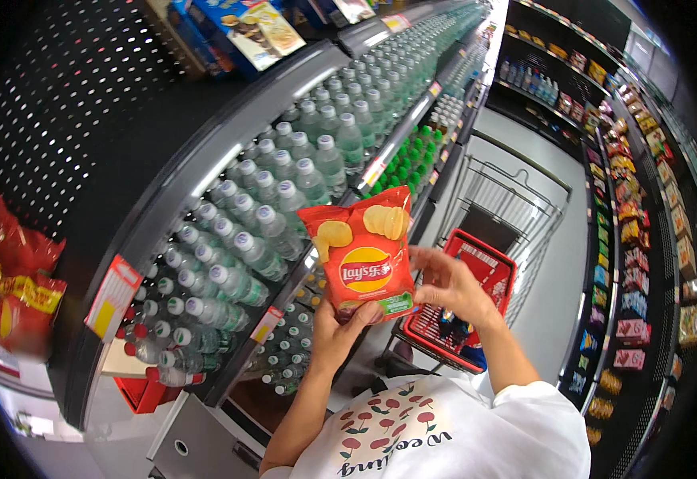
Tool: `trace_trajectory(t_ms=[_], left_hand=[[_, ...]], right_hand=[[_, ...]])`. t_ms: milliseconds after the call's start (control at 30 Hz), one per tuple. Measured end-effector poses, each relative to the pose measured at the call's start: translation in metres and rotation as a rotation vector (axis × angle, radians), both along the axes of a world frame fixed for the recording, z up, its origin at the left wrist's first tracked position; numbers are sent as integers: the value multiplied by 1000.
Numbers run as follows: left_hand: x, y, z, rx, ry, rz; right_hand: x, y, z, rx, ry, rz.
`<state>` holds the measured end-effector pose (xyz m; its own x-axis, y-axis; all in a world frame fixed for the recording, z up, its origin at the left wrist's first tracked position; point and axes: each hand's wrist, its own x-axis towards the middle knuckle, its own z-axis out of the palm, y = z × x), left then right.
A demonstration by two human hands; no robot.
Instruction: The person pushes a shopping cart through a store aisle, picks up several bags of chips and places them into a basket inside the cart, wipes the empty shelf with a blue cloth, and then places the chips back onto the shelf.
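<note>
A red bag of Lay's potato chips (363,254) is held upright in front of my chest, its printed front towards me. My left hand (343,335) grips its bottom edge, the thumb lying across the lower front. At the bag's right side is my right hand (451,284), fingers curled and thumb near the lower right corner. Whether these fingers press on the bag or only rest beside it is hard to tell. Below and behind my right hand, a red plastic shopping basket (511,281) sits on a metal shopping cart (507,179), with some dark packages in it.
On my left, black shelves hold rows of clear water bottles (264,221) and green-capped bottles (411,152). More red chip bags (13,281) are at the far left. Blue boxes (246,30) lie on the upper shelf. Packaged snacks (630,221) line the shelves across the aisle.
</note>
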<state>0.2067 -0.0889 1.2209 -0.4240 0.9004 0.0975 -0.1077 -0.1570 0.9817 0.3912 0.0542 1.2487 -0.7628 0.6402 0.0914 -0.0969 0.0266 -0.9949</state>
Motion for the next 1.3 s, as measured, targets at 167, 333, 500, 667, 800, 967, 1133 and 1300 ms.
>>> trace_trajectory(t_ms=[167,333,500,667,800,967,1133,1300], left_hand=[[-4,-22,12,39,-8,24],[-8,-56,21,81,-36,21],[-10,-92,67,31,335,197],[-14,-145,138,119,803,597],[-21,-190,186,212,1170,933],[-50,-231,221,202,1048,1107],[-94,-269,249,196,1031,1157],[-130,-293,250,138,1040,1168]], right_hand=[[-25,-21,2,-44,-92,82],[-41,-38,18,-94,56,150],[-52,-51,35,94,182,133],[-93,-82,100,203,344,234],[-133,-123,167,342,432,379],[-197,-163,223,416,566,558],[-269,-202,248,539,662,552],[-311,-224,240,693,594,491]])
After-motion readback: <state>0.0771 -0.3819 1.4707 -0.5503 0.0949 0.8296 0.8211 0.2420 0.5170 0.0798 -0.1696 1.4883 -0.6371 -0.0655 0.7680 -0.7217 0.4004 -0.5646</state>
